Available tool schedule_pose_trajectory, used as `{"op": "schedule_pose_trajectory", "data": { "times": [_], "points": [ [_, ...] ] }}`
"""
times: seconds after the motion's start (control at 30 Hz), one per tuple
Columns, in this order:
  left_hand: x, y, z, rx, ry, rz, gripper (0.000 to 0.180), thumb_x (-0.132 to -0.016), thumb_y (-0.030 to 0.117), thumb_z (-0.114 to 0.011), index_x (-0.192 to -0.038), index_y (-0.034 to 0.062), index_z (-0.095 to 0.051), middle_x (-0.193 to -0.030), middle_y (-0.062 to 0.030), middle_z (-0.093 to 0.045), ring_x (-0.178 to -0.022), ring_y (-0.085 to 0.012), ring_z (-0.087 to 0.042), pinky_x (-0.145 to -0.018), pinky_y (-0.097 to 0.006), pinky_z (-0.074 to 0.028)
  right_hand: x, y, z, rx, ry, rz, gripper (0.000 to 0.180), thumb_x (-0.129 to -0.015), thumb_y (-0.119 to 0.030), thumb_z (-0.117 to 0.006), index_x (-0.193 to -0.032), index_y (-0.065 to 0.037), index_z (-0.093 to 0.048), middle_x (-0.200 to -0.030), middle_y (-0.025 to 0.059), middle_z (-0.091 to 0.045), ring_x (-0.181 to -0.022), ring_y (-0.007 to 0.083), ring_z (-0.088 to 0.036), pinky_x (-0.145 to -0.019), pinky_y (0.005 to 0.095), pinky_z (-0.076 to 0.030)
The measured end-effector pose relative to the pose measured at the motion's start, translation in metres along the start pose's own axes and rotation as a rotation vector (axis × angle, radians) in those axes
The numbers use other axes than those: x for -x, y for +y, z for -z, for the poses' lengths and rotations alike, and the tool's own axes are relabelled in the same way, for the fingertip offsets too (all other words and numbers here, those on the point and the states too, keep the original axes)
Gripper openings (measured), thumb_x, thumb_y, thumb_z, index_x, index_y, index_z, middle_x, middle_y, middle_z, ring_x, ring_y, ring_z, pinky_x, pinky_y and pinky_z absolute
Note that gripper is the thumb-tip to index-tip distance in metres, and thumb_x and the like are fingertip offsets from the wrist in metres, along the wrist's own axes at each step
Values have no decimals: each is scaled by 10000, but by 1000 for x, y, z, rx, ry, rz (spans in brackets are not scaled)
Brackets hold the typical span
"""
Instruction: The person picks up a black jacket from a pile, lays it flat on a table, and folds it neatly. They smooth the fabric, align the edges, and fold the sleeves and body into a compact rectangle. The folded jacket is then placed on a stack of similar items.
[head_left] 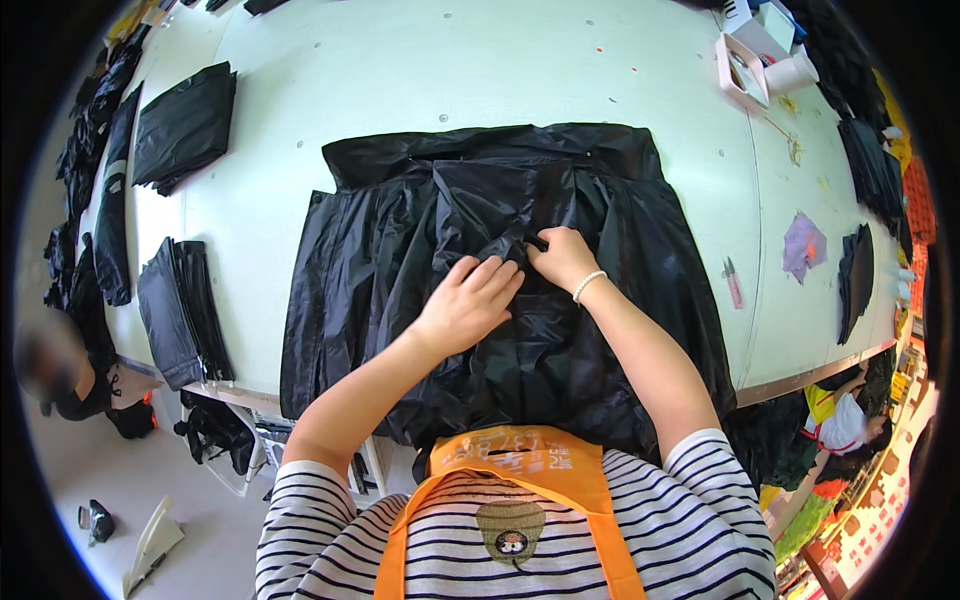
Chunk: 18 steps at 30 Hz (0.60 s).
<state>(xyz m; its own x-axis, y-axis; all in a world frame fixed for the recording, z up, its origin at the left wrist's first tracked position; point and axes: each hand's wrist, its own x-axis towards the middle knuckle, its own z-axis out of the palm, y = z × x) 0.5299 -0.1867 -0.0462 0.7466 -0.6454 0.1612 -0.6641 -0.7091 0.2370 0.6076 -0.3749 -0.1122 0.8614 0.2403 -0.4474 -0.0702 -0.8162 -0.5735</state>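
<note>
A shiny black garment (390, 235) lies spread on the table in front of me, its lower part hanging over the near edge. My right hand (563, 258), with a beaded bracelet at the wrist, pinches a small dark fold of it near the middle. Just to the left, my left hand (470, 303) rests on the cloth with its fingers apart and slightly bent. Between the two hands the fabric is bunched and creased; what lies under the fingertips is hidden.
Folded black garments (185, 125) and another black stack (185, 312) lie on the white table (400, 75) at left. Right of the garment are thread snips (734, 284) and a purple scrap (803, 246). A pink tray (741, 72) stands far right. A person (60, 370) is at far left.
</note>
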Motion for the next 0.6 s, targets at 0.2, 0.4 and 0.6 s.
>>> {"op": "schedule_pose_trajectory", "data": {
  "times": [0.2,0.4,0.6],
  "points": [
    [6,-37,-36,292,22,112,375,-698,172,-706,-1053,66,-642,-1026,-68,-613,-969,-249,-576,-877,-361,-447,38,-34,24,337,391,472,441,-737,-220,-724,-1109,-63,-545,-1031,106,-582,-968,285,-565,-849,389,-429],
    [-6,-74,-43,1035,-56,574,220,-786,131,-679,-979,25,-669,-880,-133,-688,-764,-239,-650,-698,-331,-505,31,-18,-3,119,258,571,219,-810,-254,-668,-947,-89,-626,-846,84,-640,-817,273,-619,-735,379,-467],
    [-20,-35,-18,151,252,136,258,-720,158,-710,-951,61,-645,-953,-54,-608,-911,-240,-573,-794,-342,-465,-7,-21,7,-69,84,255,174,-789,-236,-690,-784,-97,-585,-734,109,-642,-720,335,-625,-624,430,-473]
  ]
}}
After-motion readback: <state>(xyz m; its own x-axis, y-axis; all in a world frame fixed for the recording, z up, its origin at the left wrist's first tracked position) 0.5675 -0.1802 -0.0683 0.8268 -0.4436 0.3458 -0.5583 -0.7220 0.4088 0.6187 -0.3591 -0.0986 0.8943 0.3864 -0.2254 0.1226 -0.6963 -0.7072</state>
